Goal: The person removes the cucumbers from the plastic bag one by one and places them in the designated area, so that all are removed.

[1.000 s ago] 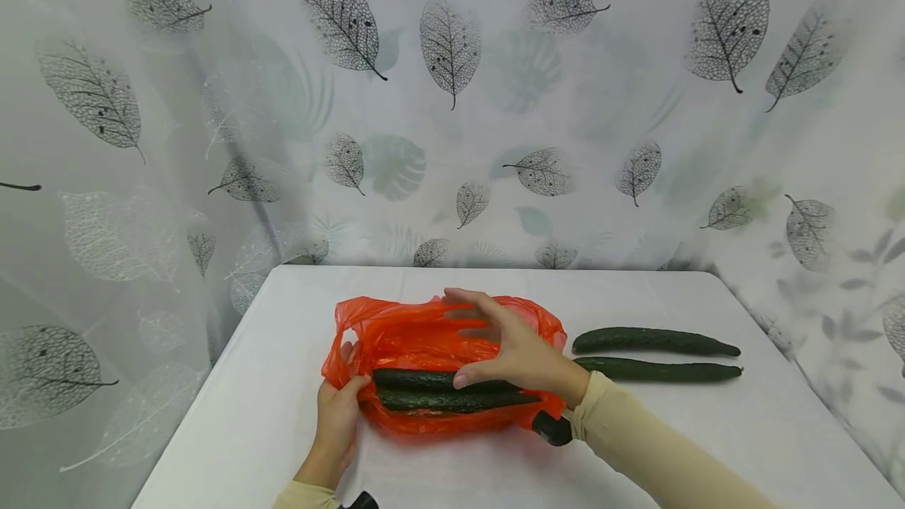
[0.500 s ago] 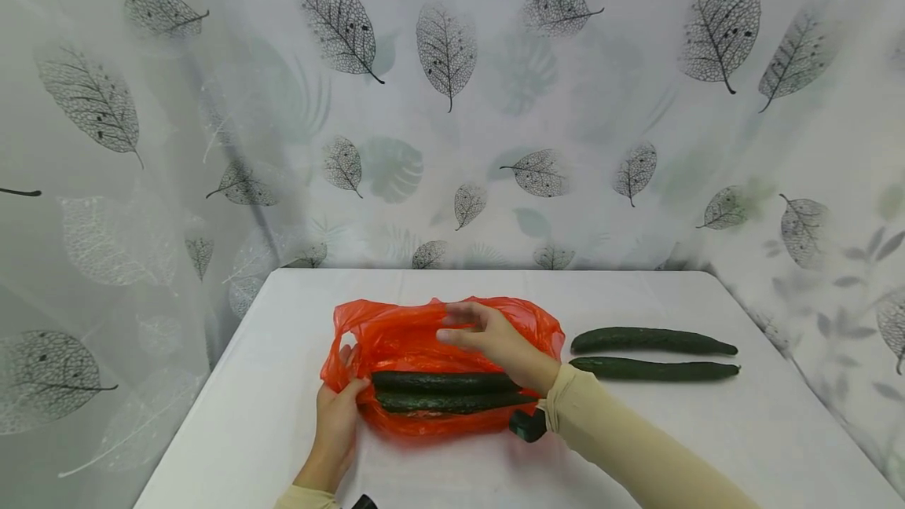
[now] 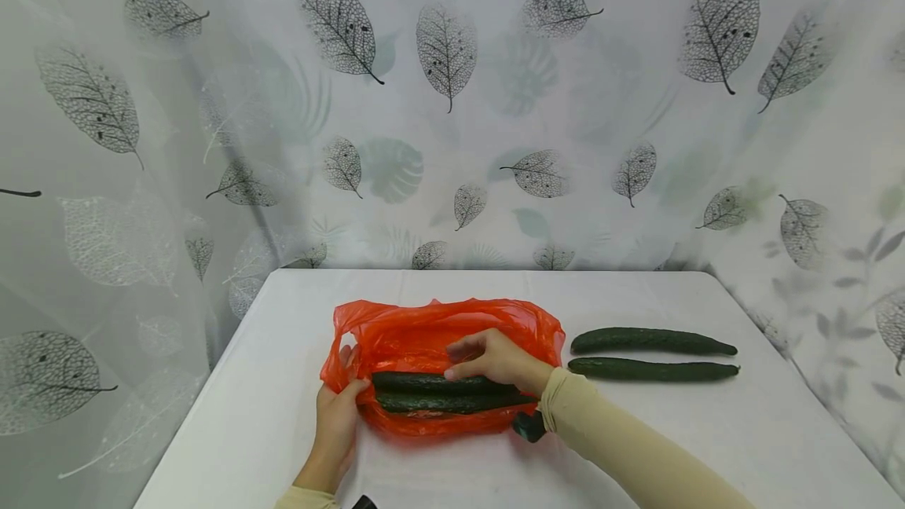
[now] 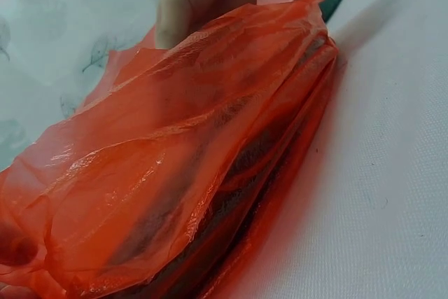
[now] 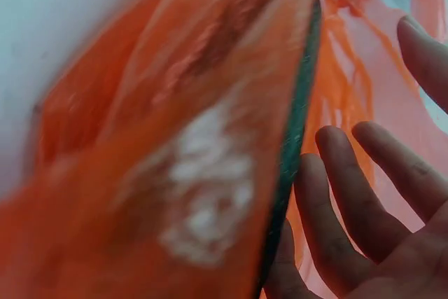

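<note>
A red plastic bag (image 3: 396,328) lies with its mouth spread on the white table. Two dark green cucumbers, a rear one (image 3: 417,382) and a front one (image 3: 438,404), lie side by side in it. My left hand (image 3: 335,419) grips the bag's left edge, some fingers hidden behind the film. My right hand (image 3: 500,360) is inside the mouth, over the rear cucumber's right part. In the right wrist view its fingers (image 5: 336,201) are loosely spread beside a cucumber (image 5: 292,138) and hold nothing; whether they touch it I cannot tell.
Two more cucumbers, one behind (image 3: 650,341) and one in front (image 3: 654,370), lie parallel on the table (image 3: 636,446) right of the bag. A leaf-printed curtain (image 3: 452,140) hangs behind the table and at its sides.
My right hand moves left over the bag, then lowers from its back side toward the rear cucumber. My left hand keeps its grip on the bag's edge, and the cucumbers stay put.
</note>
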`<state>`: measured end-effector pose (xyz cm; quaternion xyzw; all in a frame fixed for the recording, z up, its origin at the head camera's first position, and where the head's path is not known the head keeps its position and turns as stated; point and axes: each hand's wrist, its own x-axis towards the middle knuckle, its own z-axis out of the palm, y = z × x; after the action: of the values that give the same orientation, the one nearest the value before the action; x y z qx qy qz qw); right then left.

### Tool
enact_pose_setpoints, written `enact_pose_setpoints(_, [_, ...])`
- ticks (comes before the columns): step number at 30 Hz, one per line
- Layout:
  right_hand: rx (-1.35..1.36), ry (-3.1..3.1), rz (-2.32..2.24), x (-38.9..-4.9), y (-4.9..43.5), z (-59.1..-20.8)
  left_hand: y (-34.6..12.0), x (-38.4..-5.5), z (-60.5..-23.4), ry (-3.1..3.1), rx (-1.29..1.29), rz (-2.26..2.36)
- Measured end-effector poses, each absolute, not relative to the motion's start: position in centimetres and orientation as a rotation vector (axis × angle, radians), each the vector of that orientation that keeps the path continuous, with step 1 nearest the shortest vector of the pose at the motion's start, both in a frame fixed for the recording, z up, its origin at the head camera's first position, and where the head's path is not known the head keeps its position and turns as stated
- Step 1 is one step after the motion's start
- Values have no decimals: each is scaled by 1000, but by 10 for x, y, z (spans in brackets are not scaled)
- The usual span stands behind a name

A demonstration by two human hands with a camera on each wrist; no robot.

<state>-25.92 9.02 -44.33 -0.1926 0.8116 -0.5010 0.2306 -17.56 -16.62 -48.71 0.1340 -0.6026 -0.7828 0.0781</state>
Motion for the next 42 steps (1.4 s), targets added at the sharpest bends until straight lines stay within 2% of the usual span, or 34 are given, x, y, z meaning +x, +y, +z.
enact_pose_setpoints(30, [-567,2417,-1063,-249,79,-462,-167,-174,-485,-1827,404,-2349])
enact_pose_setpoints(42, [-742,2449,-939,-247,81,-464,-166,-174,-483,-1842,414,-2349])
